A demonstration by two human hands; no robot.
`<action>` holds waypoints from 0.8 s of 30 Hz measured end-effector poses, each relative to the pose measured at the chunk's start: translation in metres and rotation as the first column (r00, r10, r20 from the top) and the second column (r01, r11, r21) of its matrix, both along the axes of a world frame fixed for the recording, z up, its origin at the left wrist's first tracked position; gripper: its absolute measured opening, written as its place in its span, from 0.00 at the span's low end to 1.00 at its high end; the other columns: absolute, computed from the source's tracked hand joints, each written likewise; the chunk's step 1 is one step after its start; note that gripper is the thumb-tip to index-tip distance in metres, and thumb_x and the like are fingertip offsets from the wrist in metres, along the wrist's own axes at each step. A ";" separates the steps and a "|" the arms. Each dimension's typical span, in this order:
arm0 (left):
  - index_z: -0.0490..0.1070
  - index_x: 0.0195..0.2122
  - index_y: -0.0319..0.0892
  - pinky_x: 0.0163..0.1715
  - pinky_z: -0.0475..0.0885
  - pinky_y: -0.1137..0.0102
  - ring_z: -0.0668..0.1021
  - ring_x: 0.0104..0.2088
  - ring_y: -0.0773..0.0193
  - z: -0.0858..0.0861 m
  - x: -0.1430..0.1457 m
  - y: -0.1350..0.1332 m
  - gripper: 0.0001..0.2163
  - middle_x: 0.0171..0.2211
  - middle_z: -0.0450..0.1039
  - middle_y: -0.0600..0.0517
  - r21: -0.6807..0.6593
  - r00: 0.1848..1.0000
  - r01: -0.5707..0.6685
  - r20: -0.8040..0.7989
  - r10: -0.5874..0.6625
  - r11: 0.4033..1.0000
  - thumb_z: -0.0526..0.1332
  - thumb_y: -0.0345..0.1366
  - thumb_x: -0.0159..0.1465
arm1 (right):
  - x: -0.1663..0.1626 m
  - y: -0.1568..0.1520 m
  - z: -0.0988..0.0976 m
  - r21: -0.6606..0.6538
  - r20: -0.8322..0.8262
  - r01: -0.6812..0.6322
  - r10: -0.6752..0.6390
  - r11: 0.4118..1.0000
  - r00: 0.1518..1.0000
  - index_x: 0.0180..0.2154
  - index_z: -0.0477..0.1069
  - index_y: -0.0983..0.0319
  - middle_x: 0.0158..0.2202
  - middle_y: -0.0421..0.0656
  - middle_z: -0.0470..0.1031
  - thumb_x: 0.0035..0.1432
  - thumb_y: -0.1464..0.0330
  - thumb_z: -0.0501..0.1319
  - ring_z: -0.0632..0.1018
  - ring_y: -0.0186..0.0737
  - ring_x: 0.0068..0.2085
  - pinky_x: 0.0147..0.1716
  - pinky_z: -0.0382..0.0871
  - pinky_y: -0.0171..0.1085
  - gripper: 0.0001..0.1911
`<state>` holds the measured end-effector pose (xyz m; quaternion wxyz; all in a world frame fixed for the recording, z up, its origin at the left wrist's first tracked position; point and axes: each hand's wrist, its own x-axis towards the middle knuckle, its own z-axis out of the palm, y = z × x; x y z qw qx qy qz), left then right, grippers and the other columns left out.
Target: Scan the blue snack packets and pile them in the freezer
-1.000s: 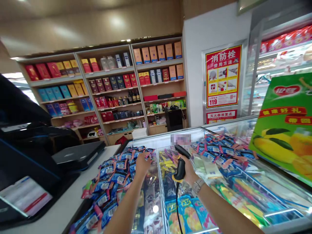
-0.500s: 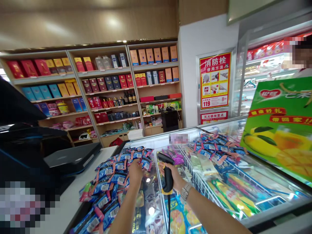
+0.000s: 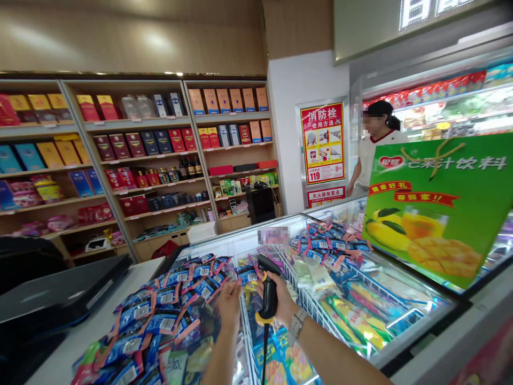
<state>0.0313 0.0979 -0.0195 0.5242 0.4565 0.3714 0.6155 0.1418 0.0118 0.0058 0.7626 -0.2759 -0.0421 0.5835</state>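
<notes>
Nearer now, right hand (image 3: 282,302) grips scanner (image 3: 267,291); left hand (image 3: 229,302) pinches blue packet (image 3: 246,274) beside it.

Both forearms enter from the bottom edge and are bare, with no sleeve showing on either as far as the picture reaches. The right hand (image 3: 282,302) has a wristwatch (image 3: 295,323) just behind it, with a silver-coloured metal case and a linked metal band that wraps the wrist. The left hand (image 3: 229,303) wears nothing: no glove, ring or band can be made out on it, and its forearm is likewise uncovered.
</notes>
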 end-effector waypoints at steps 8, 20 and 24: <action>0.69 0.20 0.41 0.45 0.77 0.58 0.77 0.28 0.65 -0.002 -0.011 0.009 0.11 0.21 0.72 0.56 -0.069 0.937 0.182 0.315 -0.152 0.981 0.72 0.36 0.48 | -0.004 -0.005 0.008 0.057 -0.024 0.013 -0.012 0.998 1.000 0.33 0.75 0.61 0.35 0.44 0.80 0.45 0.64 0.69 0.80 0.39 0.38 0.42 0.74 0.35 0.12; 0.71 0.26 0.40 0.36 0.78 0.73 0.80 0.30 0.67 0.022 -0.011 -0.009 0.07 0.25 0.75 0.54 -0.232 0.949 0.125 0.311 -0.048 0.965 0.66 0.22 0.52 | 0.008 -0.019 0.026 -0.027 0.371 -0.046 0.053 0.999 0.927 0.28 0.73 0.63 0.28 0.44 0.79 0.44 0.63 0.68 0.79 0.38 0.27 0.26 0.70 0.34 0.11; 0.70 0.24 0.39 0.30 0.77 0.74 0.78 0.26 0.68 0.016 -0.011 -0.006 0.07 0.23 0.74 0.55 -0.169 0.952 0.051 0.305 0.003 0.984 0.69 0.27 0.48 | 0.019 -0.030 0.033 -0.125 0.783 -0.077 0.146 0.989 0.605 0.16 0.68 0.62 0.13 0.42 0.69 0.48 0.67 0.65 0.66 0.33 0.13 0.15 0.57 0.33 0.13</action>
